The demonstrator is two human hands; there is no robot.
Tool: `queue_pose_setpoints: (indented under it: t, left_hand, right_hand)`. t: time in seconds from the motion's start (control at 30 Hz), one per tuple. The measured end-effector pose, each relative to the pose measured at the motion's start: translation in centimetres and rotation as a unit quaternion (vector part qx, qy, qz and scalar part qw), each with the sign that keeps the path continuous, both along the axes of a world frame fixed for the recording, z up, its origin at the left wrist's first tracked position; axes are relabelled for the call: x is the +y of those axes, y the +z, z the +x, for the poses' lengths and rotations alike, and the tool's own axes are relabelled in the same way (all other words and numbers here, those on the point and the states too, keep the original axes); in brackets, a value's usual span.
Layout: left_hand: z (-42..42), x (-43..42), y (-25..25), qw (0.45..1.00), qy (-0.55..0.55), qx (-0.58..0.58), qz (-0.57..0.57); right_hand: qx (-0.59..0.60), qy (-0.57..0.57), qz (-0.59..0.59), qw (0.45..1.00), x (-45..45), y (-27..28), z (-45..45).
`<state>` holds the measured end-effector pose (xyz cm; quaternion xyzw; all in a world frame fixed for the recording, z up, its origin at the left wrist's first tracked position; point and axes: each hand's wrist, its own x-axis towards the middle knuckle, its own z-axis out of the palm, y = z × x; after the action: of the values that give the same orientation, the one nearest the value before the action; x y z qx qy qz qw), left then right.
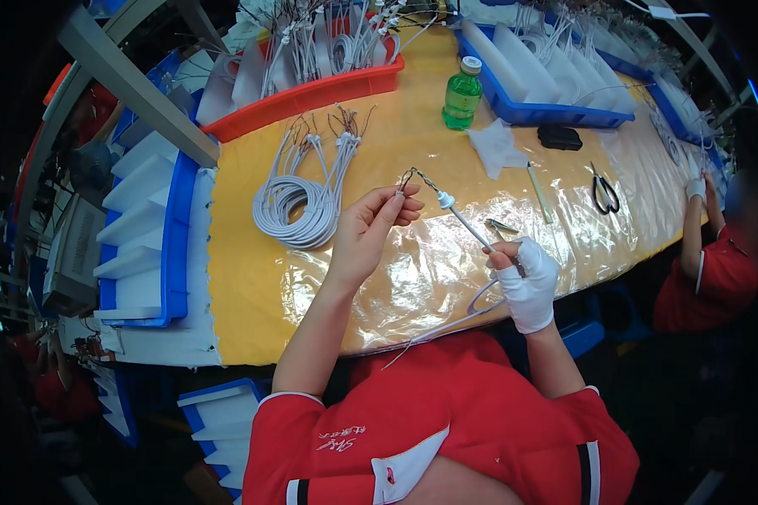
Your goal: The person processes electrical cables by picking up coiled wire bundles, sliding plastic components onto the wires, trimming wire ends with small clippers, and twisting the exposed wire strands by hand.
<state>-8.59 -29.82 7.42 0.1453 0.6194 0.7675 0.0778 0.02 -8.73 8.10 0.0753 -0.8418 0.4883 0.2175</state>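
A white cable (466, 227) with a white collar near its end slants between my two hands. My right hand (526, 282), in a white glove with bare fingertips, is closed around the cable's jacket. My bare left hand (375, 223) pinches the thin, dark loose wires (406, 178) at the stripped end. From my right hand the cable's tail runs down to the table's front edge. Left of my left hand lies a bundle of coiled white cables (299, 206) with bare wire ends. Small pliers or a similar tool (501, 225) rest just behind the held cable.
Behind my hands stand a red bin (312, 99) and a blue bin (556, 114) of cables with white dividers. A green bottle (462, 97), white cloth (497, 149), black case (559, 138), pen-like stick (539, 194) and black-handled scissors (605, 194) lie rightward. Co-worker's gloved hand (696, 188) at right.
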Motion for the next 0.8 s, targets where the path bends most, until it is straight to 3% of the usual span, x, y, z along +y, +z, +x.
queue_pose_setpoints:
  t: [0.43, 0.5, 0.57, 0.7, 0.8]
  left_hand:
    - [-0.3, 0.1, 0.0, 0.998, -0.04, -0.004, 0.049]
    - [-0.8, -0.1, 0.4, 0.99, 0.106, 0.089, -0.036]
    - [-0.7, -0.5, 3.2, 0.946, 0.195, 0.209, -0.155]
    - [1.7, 0.1, 11.9, 0.887, 0.186, 0.407, -0.114]
    - [2.9, -1.7, 18.5, 0.79, 0.176, 0.563, -0.167]
  right_hand:
    - [0.014, -0.013, 0.007, 1.0, 0.3, 0.4, -0.1]
    - [0.024, -0.023, 0.045, 0.998, 1.3, 0.4, -0.3]
    - [0.025, -0.059, 0.044, 0.997, 1.9, 1.3, -0.1]
    - [0.02, -0.089, 0.033, 0.995, 3.3, 1.6, 0.4]
    - [0.029, -0.095, 0.036, 0.994, 4.0, 1.8, 1.0]
